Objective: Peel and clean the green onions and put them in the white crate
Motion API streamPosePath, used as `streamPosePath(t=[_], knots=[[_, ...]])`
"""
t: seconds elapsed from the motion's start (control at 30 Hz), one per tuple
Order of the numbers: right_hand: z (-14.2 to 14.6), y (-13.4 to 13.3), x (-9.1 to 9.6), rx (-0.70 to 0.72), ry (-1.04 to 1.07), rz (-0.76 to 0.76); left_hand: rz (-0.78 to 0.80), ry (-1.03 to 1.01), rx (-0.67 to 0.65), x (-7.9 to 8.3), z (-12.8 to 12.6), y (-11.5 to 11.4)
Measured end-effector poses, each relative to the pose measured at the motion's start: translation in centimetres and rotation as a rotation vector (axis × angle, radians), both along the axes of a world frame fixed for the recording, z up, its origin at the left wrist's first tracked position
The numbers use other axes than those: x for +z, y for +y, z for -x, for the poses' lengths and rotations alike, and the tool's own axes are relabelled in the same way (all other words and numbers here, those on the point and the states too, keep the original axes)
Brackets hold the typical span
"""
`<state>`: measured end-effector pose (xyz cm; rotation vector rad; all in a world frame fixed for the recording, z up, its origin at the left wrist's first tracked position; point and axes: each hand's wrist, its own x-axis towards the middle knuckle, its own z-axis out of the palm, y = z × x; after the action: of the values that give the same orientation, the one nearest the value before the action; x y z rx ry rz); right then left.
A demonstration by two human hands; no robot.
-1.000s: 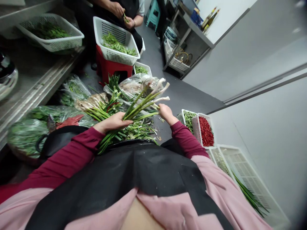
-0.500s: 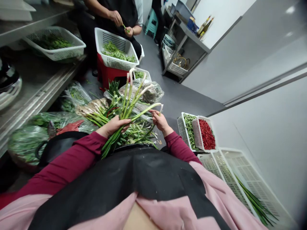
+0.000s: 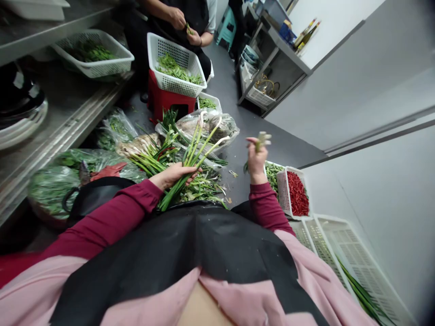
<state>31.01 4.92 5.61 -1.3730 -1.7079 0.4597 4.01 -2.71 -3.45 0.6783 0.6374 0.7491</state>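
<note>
Right hand [image 3: 256, 159] has lifted clear of the scallion bunch [image 3: 192, 154], grip pinching a torn-off piece [image 3: 262, 138]; left hand [image 3: 175, 174] grip stays wrapped round the bunch, so one stalk looks trimmed.

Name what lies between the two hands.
In the head view, only grey floor with green scraps shows between the left hand, gripping spring onions, and the right hand, pinching a stalk.

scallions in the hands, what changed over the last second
The right hand came off the scallion bunch and rose to the right, pinching a small pulled-off piece. The left hand still grips the bunch, its stalks swung more upright. The basket of red chillies stayed put.
</note>
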Motion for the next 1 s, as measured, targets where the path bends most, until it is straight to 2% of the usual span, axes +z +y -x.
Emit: streamPosePath(t=[0.07, 0.13, 0.2, 0.27, 0.33, 0.47, 0.6, 0.7, 0.77, 0.87, 0.93, 1.0], knots=[[2.3, -1.4, -1.7, 0.199, -0.052, 0.195, -0.006, 0.004, -0.008, 0.2, -0.3, -0.2], [5.2, -2.9, -4.1, 0.33, -0.008, 0.412, 0.006, 0.032, 0.01, 0.3, -0.7, -0.3], [7.4, -3.9, -6.1, 0.406, 0.09, 0.547, 0.025, 0.062, 0.05, 0.3, -0.9, -0.3], [8.5, -4.3, -7.3, 0.421, 0.153, 0.583, 0.036, 0.101, 0.097, 0.2, -1.0, -0.2], [8.6, -4.2, -7.7, 0.428, 0.134, 0.563, 0.011, 0.185, 0.142, -0.1, -1.0, -0.1], [8.0, -3.7, -7.4, 0.441, -0.109, 0.493, -0.122, 0.408, 0.221, -0.4, -1.0, 0.2], [8.2, -4.0, -7.2, 0.368, -0.251, 0.48, -0.108, 0.381, 0.15, -0.2, -1.1, 0.4], [8.3, -4.3, -7.6, 0.25, -0.248, 0.46, -0.14, 0.392, 0.099, 0.2, -1.2, 0.5], [7.8, -3.7, -7.9, 0.16, -0.28, 0.396, -0.183, 0.387, 0.092, 0.4, -1.1, 0.4], [5.2, -1.5, -7.8, -0.062, -0.327, 0.331, -0.222, 0.355, 0.06, 0.5, -0.6, 0.1], [2.3, 0.7, -7.3, -0.273, -0.313, 0.361, -0.229, 0.337, 0.021, 0.5, -0.2, -0.2], [-0.8, 2.8, -6.5, -0.373, -0.344, 0.354, -0.216, 0.318, -0.016, 0.6, 0.3, -0.4]])
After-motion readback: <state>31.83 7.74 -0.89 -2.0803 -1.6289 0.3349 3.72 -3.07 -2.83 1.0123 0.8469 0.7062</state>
